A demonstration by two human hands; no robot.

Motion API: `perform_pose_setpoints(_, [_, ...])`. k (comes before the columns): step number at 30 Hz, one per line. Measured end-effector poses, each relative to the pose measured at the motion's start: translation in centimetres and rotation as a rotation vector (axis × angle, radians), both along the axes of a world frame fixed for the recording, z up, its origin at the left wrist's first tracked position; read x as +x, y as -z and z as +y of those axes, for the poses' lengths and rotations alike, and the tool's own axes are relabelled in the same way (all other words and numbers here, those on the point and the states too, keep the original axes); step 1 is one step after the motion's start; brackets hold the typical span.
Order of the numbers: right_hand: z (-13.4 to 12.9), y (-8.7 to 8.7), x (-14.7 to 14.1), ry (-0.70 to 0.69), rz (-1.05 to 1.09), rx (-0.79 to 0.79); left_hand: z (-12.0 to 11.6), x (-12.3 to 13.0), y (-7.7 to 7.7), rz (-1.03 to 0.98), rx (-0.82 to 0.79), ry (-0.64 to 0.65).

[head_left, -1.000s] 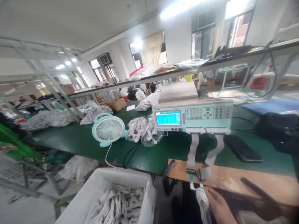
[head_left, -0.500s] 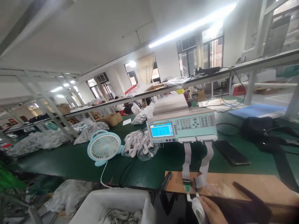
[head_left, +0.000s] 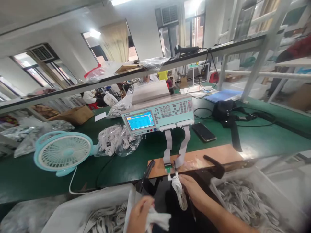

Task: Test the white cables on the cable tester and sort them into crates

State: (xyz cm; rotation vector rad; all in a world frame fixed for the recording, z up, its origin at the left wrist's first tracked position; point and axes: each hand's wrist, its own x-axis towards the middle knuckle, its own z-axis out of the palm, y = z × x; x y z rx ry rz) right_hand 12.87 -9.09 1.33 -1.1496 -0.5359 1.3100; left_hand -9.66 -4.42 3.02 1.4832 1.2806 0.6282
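My right hand (head_left: 194, 191) is closed at the connector end of a coiled white cable (head_left: 177, 184), whose loop hangs below the board's edge. That cable's ends meet a small green circuit board (head_left: 168, 168) at the end of the grey ribbon cables (head_left: 184, 145). These ribbons run down from a bench tester (head_left: 160, 113) with a lit blue screen. Lower and to the left, my left hand (head_left: 139, 215) is closed round a white cable bundle (head_left: 159, 220), smeared by motion. It is beside a white bin (head_left: 132, 197) of coiled cables.
A second bin (head_left: 264, 181) of coiled cables stands at right. Clamps (head_left: 215, 166) sit on the wooden board (head_left: 228, 152). On the green bench are a phone (head_left: 203, 132), a black bag (head_left: 224, 113), bagged cables (head_left: 111, 139) and a blue fan (head_left: 65, 152).
The view has swung right and downward. My left hand has come into view with a white cable bundle. My right hand stays at the plugged cable, and the right bin now shows.
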Motion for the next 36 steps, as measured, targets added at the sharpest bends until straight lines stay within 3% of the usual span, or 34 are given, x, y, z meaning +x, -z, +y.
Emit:
perform_pose_setpoints(4, [0.3,-0.1,0.1,-0.038,0.135,0.027,2.1,7.5,2.4,-0.165,-0.063,0.157])
perform_pose_setpoints(7, [0.6,-0.4,0.0,-0.019,0.187,0.007,2.5,9.6,3.1,-0.221,-0.124,0.233])
perform_pose_setpoints(12, [0.5,-0.2,-1.1,0.046,0.177,-0.019,3.4,8.9,2.9,-0.209,-0.073,0.294])
perform_pose_setpoints(20, [-2.2,0.2,-1.3,0.053,-0.008,-0.053,3.7,9.0,1.9,-0.189,-0.088,0.378])
perform_pose_setpoints(26, [-0.5,0.1,-0.3,0.029,-0.17,-0.011,3.5,8.9,2.2,-0.23,-0.085,0.357])
perform_pose_setpoints(32, [-0.2,-0.4,0.2,0.007,-0.108,0.027,3.6,8.9,3.1,-0.239,-0.126,0.329])
perform_pose_setpoints(36, [-0.1,0.1,0.2,0.064,-0.205,0.061,3.6,8.9,3.1,-0.254,-0.135,0.313])
